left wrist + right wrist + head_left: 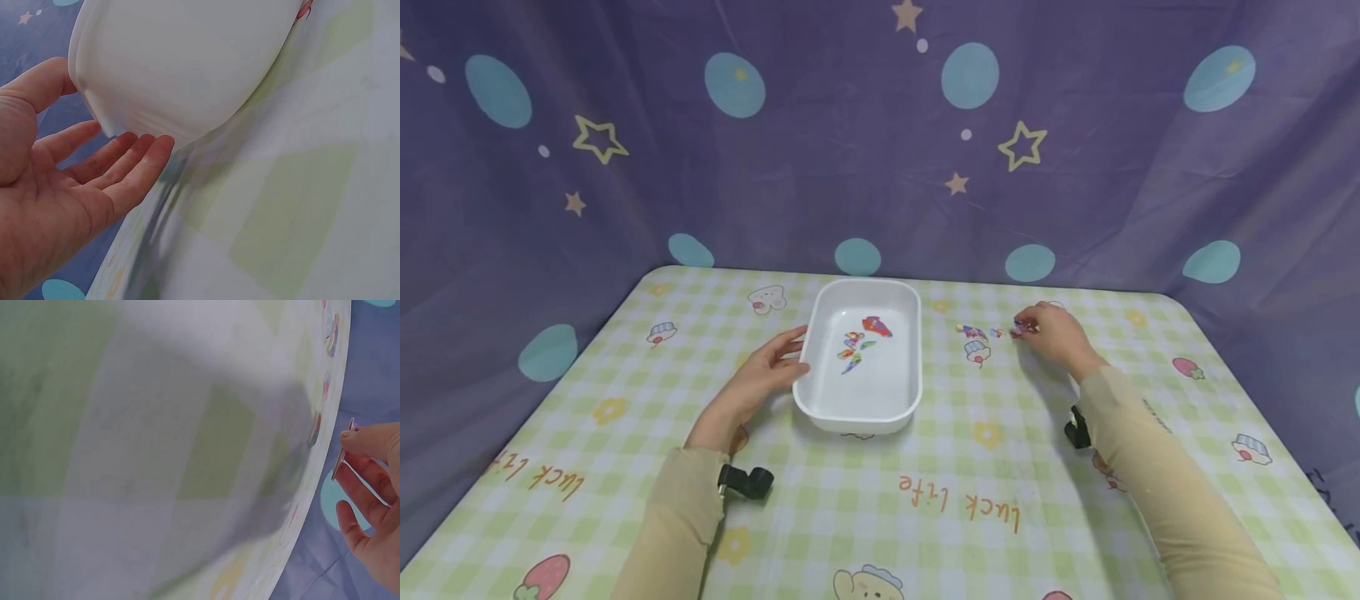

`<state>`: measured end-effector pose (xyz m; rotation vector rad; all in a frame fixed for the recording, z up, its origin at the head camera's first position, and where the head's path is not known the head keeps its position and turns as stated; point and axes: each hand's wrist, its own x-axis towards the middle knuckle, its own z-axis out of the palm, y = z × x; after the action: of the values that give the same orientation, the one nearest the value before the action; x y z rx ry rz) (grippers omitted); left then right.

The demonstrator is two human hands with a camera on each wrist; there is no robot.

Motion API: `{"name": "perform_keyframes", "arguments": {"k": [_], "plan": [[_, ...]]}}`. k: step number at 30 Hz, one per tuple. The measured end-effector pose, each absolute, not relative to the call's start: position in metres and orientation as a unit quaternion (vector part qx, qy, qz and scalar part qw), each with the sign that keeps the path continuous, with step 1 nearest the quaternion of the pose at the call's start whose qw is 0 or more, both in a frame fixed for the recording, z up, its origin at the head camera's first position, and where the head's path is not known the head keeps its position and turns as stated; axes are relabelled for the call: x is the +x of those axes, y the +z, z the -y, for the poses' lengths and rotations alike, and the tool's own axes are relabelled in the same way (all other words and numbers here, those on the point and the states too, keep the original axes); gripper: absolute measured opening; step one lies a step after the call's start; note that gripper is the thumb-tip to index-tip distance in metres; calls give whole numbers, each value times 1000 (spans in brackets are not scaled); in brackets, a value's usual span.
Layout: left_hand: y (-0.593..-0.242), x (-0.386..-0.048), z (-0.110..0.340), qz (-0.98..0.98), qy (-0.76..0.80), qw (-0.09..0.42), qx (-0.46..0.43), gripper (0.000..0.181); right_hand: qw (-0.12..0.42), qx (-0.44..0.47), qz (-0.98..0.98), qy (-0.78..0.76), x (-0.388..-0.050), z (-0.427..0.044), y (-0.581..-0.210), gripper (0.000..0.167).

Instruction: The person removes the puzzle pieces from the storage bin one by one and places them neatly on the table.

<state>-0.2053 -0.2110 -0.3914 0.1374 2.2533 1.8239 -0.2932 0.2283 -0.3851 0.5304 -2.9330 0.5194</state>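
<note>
A white rectangular tray (865,400) stands left of the table's middle, with several small, flat, colourful pieces (877,327) lying inside it. My left hand (760,379) holds the tray's left side; in the left wrist view the thumb meets the rim and the fingertips touch the outer wall below. Over at the right, my right hand (1056,333) pinches a thin, flat, colourful piece (343,450) between thumb and fingers, just above the table. The right wrist view shows that piece nearly edge-on, so its printed face is hidden. More such pieces (972,332) lie between tray and right hand.
A green-and-white checked cloth (955,550) with printed cartoons and lettering covers the table. Behind its far edge hangs a purple curtain (865,167) with stars and blue ovals. Dark wrist-camera mounts (748,482) sit on both forearms.
</note>
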Motion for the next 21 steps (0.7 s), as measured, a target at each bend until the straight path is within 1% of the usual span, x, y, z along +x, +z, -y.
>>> {"name": "perform_keyframes", "arguments": {"k": [14, 21], "plan": [[-392, -205, 211, -773, 622, 118, 49, 65, 18, 139, 975, 173, -296, -245, -397, 26], [-391, -206, 211, -771, 624, 118, 49, 65, 17, 130, 976, 175, -297, -247, -401, 24]]}}
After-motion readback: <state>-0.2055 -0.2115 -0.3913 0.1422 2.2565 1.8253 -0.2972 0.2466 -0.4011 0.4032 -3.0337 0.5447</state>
